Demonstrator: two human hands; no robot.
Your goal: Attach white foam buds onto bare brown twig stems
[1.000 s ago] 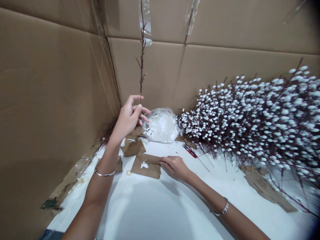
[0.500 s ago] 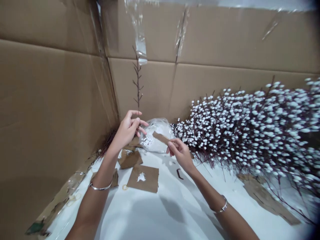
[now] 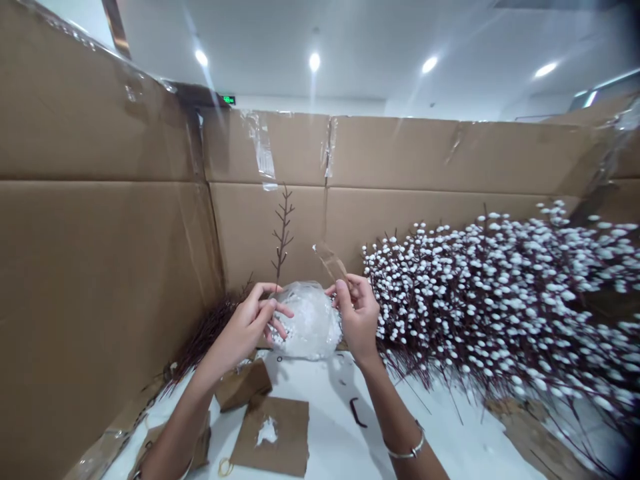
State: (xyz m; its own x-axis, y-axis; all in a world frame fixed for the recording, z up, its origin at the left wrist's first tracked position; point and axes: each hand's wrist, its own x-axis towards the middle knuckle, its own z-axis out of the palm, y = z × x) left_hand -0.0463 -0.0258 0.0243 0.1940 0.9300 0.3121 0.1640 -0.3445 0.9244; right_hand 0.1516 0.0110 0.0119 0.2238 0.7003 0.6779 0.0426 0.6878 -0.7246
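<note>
A bare brown artificial twig (image 3: 283,233) stands upright in my left hand (image 3: 257,317), its stem pinched between thumb and finger while the other fingers spread out. My right hand (image 3: 359,313) is closed on a narrow cardboard strip (image 3: 330,262), which points up and left with a small white dab at its tip. Between the hands sits a clear plastic bag (image 3: 313,327) with small white berry-like pieces in it. Nearer to me lies a cardboard square (image 3: 275,437) bearing a white paste-like patch (image 3: 267,431).
A large heap of white-tipped branches (image 3: 480,300) fills the right side. Bare twigs (image 3: 210,333) lie at the left, by the tall cardboard walls (image 3: 100,280). A bent brown piece (image 3: 357,413), a rubber band (image 3: 225,467) and cardboard scraps (image 3: 243,385) lie on the white table (image 3: 330,400).
The view has tilted up, showing the ceiling lights. My right hand has turned the cardboard strip more upright, its tip now higher. The twig stays in my left hand.
</note>
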